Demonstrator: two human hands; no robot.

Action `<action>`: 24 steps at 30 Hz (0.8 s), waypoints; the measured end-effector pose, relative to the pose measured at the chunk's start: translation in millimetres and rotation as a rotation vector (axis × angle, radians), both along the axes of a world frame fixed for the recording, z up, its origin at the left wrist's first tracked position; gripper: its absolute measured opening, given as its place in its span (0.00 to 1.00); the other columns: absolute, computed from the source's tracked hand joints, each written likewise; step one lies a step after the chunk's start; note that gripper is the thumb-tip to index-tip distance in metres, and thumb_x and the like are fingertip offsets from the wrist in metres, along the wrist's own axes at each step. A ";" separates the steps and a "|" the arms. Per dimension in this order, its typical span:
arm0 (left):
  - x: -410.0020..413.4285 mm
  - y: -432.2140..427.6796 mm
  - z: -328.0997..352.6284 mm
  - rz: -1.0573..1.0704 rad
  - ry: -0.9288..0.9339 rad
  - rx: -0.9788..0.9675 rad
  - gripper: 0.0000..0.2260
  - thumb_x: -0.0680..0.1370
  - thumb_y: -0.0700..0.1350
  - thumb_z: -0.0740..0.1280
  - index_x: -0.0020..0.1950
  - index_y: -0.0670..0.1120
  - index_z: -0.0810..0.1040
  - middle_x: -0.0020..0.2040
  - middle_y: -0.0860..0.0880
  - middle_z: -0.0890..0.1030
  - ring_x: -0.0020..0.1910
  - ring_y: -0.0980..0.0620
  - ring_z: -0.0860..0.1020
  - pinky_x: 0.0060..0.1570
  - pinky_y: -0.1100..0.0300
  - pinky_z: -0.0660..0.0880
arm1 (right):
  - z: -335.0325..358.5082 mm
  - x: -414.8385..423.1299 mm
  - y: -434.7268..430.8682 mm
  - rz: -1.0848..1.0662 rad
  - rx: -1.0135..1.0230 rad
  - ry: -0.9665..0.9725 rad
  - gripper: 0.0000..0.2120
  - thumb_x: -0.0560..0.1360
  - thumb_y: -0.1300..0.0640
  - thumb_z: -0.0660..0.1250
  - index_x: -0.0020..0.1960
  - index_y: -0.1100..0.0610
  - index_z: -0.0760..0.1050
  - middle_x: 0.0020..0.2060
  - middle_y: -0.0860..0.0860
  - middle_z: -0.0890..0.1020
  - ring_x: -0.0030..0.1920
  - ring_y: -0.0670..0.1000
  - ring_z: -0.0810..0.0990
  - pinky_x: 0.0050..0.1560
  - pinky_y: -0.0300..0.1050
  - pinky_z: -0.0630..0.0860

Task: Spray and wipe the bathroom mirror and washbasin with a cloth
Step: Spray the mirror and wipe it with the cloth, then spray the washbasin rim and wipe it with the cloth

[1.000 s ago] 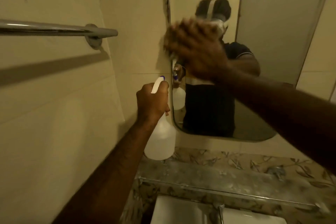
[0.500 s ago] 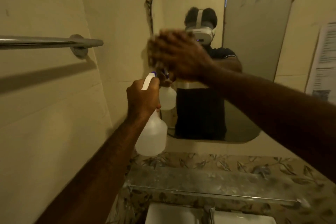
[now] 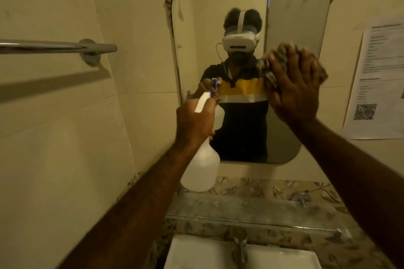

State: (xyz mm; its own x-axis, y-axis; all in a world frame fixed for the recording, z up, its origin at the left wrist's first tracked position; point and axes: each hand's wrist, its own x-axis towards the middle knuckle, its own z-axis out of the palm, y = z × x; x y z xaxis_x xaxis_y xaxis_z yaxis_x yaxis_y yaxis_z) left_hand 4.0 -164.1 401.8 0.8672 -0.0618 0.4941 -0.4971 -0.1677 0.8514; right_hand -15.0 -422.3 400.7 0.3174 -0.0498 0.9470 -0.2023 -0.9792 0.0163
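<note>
A rounded rectangular mirror (image 3: 290, 17) hangs on the cream tiled wall. My right hand (image 3: 295, 87) presses a crumpled patterned cloth (image 3: 282, 52) flat against the mirror's right half, at mid height. My left hand (image 3: 194, 120) grips the neck of a white spray bottle (image 3: 202, 170) in front of the mirror's lower left corner, nozzle pointing up towards the glass. The white washbasin (image 3: 196, 253) shows at the bottom edge, with its tap (image 3: 240, 249) in the middle.
A glass shelf (image 3: 251, 209) on a leaf-patterned tile band runs between mirror and basin. A chrome towel rail (image 3: 56, 47) juts from the left wall. A printed paper notice (image 3: 380, 81) is stuck on the wall right of the mirror.
My right hand with the cloth has swept from the mirror's left side across to its right side. The view has shifted, and the bottle in my left hand stays roughly where it was.
</note>
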 end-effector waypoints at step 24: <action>-68.3 52.3 -211.8 0.116 0.355 0.122 0.13 0.76 0.45 0.64 0.34 0.40 0.77 0.24 0.45 0.75 0.19 0.49 0.75 0.21 0.62 0.72 | -254.2 -54.9 106.8 0.792 1.058 0.310 0.19 0.81 0.62 0.65 0.71 0.54 0.76 0.68 0.54 0.79 0.70 0.54 0.77 0.70 0.59 0.73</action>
State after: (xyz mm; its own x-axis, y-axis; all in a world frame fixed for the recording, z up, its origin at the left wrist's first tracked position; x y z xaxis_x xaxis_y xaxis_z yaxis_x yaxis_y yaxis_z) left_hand -64.2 -111.7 190.0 0.9876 0.0072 0.1571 -0.1468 -0.3164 0.9372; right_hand -69.9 -315.5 146.4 0.7914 -0.4090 0.4543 0.2905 -0.4022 -0.8682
